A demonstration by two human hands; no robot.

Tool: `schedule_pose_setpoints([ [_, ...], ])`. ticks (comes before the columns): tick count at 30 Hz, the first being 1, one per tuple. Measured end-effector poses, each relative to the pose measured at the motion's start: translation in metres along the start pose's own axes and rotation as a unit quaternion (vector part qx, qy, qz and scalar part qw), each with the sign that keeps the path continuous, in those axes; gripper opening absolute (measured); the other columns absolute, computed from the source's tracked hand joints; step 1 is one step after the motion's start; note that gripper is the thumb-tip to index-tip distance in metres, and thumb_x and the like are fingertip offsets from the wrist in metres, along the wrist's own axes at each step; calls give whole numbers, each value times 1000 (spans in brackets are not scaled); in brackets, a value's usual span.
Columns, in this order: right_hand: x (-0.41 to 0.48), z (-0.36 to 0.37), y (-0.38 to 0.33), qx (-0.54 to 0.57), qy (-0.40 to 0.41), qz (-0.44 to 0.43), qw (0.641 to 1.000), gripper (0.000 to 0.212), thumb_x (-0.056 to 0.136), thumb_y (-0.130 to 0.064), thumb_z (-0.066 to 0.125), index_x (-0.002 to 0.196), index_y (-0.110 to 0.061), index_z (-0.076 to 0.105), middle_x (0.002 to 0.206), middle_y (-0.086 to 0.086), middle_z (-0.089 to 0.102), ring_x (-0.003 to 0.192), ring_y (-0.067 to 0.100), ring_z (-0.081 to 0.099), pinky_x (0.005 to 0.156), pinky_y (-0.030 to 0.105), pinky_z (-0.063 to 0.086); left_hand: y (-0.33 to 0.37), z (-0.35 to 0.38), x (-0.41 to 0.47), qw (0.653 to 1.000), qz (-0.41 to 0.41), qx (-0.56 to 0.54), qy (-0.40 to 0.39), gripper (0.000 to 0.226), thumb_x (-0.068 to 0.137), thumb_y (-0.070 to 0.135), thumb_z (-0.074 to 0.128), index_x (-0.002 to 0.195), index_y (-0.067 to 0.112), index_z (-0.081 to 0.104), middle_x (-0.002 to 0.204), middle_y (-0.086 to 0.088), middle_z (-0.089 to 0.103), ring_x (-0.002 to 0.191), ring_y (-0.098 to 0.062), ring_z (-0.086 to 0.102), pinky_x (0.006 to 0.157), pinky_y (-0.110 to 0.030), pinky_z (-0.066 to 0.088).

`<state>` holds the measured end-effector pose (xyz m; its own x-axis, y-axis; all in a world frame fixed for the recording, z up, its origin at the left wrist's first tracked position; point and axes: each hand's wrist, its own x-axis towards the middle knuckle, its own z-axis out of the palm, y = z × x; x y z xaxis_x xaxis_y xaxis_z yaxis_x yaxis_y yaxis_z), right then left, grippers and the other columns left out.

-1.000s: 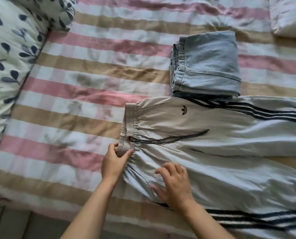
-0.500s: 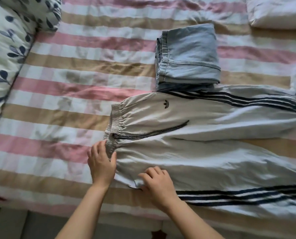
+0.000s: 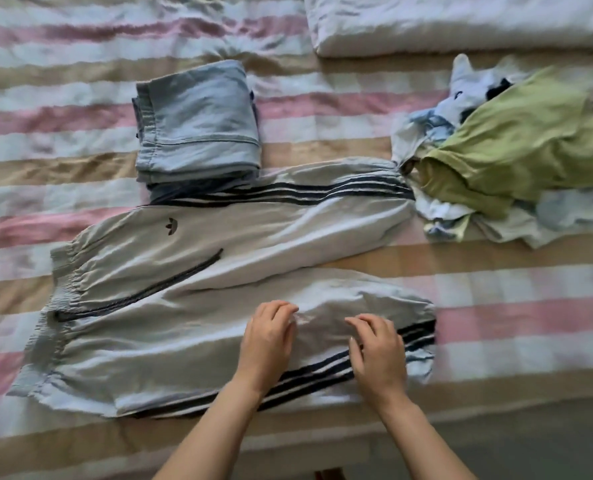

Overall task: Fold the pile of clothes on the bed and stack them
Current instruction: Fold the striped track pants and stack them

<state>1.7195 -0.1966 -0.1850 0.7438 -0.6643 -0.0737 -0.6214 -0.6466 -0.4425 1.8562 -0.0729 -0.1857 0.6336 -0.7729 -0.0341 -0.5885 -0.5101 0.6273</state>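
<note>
Pale grey track pants [image 3: 170,299] with dark side stripes lie flat on the striped bed [image 3: 516,327], waistband to the left, legs pointing right. My left hand [image 3: 267,341] and my right hand [image 3: 378,355] rest side by side on the near leg, close to its cuff, fingers loosely bent on the fabric. Folded light blue jeans [image 3: 198,123] sit just behind the pants. At the right lies an unfolded pile of clothes [image 3: 516,150] with a green garment on top.
A white folded quilt or pillow [image 3: 461,22] lies along the far edge at upper right. The bed's near edge runs along the bottom, with floor below it.
Both hands moved right from the waistband along the near leg to its cuff end. The view swung right, bringing the unfolded pile into sight.
</note>
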Motion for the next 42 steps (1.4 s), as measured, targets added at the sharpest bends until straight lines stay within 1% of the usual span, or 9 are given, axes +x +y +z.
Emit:
schedule_pose_setpoints([
  [7, -17, -17, 97, 49, 83, 336, 937, 42, 72, -19, 78, 103, 1, 59, 103, 22, 57, 94, 40, 53, 75, 42, 45, 75, 80, 71, 988, 133, 40, -63, 23, 78, 3, 67, 101, 6, 68, 104, -13, 67, 95, -33, 62, 79, -43, 51],
  [12, -27, -15, 111, 162, 34, 353, 921, 21, 89, -33, 57, 79, -15, 55, 77, 6, 62, 78, 31, 59, 60, 33, 39, 97, 123, 114, 959, 87, 191, -189, 28, 92, 36, 45, 115, 23, 56, 121, 2, 54, 118, -20, 41, 101, -36, 24],
  [19, -36, -39, 144, 138, 109, 399, 900, 19, 89, -29, 57, 91, -11, 55, 82, 11, 67, 71, 31, 60, 57, 38, 46, 128, 146, 110, 974, 151, 143, -91, 17, 66, 18, 76, 76, 10, 65, 77, -9, 63, 74, -29, 63, 75, -39, 50],
  [23, -28, -36, 148, 29, 158, 261, 952, 39, 75, 1, 69, 113, 0, 59, 111, 20, 59, 104, 35, 52, 87, 41, 43, 125, 156, 102, 971, 143, 173, -87, 28, 71, 15, 68, 99, 14, 68, 110, -11, 66, 104, -31, 63, 91, -56, 44],
  [26, -9, -28, 135, -62, 100, 83, 990, 43, 85, -15, 46, 125, -4, 55, 131, 17, 53, 125, 27, 39, 100, 39, 33, 111, 150, 94, 962, 174, 195, -80, 38, 80, 21, 45, 111, 15, 66, 126, -6, 61, 116, -28, 57, 94, -57, 40],
  [28, 4, -23, 128, -113, 17, 67, 991, 51, 86, -26, 34, 130, -9, 52, 137, 12, 49, 131, 26, 37, 102, 42, 33, 101, 142, 90, 959, 166, 206, -106, 41, 81, 25, 41, 112, 16, 66, 125, -5, 61, 116, -26, 58, 92, -54, 44],
  [33, 29, -28, 119, -91, -51, 128, 986, 42, 90, -27, 41, 126, -13, 56, 134, 10, 52, 126, 30, 45, 100, 53, 34, 85, 110, 95, 974, 156, 133, -93, 29, 77, 18, 53, 100, 12, 70, 110, -7, 68, 104, -26, 64, 88, -46, 50],
  [38, 78, -43, 68, 13, 39, 15, 999, 41, 87, -24, 35, 106, -7, 67, 110, 12, 64, 104, 30, 55, 86, 45, 47, 43, 31, 111, 991, 113, 65, 3, 23, 81, 9, 55, 99, 5, 69, 101, -11, 68, 91, -31, 63, 79, -38, 53],
  [42, 156, -41, 21, 38, 12, -55, 998, 19, 86, -4, 56, 99, -6, 69, 99, 12, 66, 94, 33, 59, 80, 46, 49, -29, -50, 123, 995, 6, 78, 68, 26, 83, 7, 49, 99, -1, 67, 97, -16, 66, 87, -36, 61, 76, -41, 52],
])
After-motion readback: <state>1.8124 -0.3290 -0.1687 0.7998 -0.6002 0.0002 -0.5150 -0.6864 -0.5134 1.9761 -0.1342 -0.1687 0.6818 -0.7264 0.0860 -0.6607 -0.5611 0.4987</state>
